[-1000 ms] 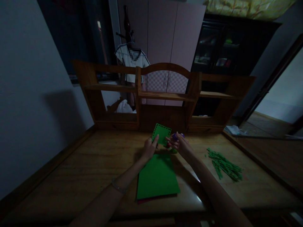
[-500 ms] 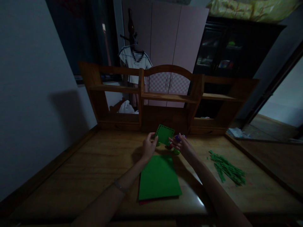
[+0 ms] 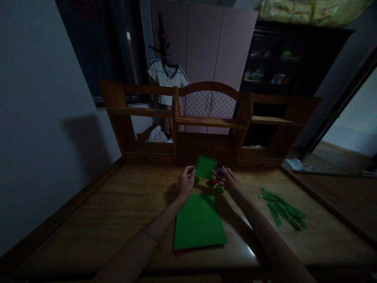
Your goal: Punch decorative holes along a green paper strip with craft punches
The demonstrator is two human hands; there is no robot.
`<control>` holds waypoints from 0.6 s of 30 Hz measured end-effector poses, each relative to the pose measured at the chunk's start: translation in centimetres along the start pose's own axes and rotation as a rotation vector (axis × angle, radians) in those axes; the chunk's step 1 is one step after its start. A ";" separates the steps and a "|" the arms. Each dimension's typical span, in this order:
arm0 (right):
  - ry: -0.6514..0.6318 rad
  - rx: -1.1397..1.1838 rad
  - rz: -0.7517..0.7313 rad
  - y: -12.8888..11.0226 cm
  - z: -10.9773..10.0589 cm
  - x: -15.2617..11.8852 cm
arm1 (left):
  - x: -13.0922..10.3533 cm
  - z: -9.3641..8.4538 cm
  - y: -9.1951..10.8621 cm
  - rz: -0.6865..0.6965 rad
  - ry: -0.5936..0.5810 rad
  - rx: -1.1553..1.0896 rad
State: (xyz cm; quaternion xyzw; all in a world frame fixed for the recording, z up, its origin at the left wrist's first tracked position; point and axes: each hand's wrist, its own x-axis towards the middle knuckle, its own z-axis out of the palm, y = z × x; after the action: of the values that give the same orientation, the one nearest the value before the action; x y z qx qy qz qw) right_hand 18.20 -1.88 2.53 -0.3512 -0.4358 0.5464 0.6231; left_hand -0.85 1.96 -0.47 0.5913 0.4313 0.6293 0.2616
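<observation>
A small green square [image 3: 206, 167] with dark marks or holes along its edges is pinched at its left side by my left hand [image 3: 186, 184]. At its right lower corner are the fingers of my right hand [image 3: 231, 182], which also has a small purple thing [image 3: 220, 172] in its grasp. Below the square, small round green [image 3: 220, 189] and red [image 3: 212, 182] objects rest on the table. Larger green sheets [image 3: 200, 222] lie nearer me, with a red or pink edge showing beneath.
On the right of the wooden table [image 3: 126, 212] lies a pile of green strips [image 3: 284, 208]. A wooden shelf unit [image 3: 210, 122] stands along the back edge. Raised rims run down both table sides.
The green square has shifted very slightly to the right. My right fingers sit a little differently at its corner, and more of the red object shows.
</observation>
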 end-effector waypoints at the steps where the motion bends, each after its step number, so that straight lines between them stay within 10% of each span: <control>1: 0.009 -0.005 0.000 0.0 0.0 0.1 | 0.0 0.0 0.0 -0.003 -0.003 -0.007; 18: 0.017 -0.028 0.030 -0.1 0.2 0.0 | -0.1 -0.1 0.2 -0.026 0.002 -0.008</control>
State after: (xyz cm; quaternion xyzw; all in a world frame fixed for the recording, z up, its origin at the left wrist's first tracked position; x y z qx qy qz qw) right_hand 18.03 -1.93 2.75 -0.3710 -0.4326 0.5464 0.6137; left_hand -0.92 1.74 -0.33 0.5841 0.4366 0.6280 0.2717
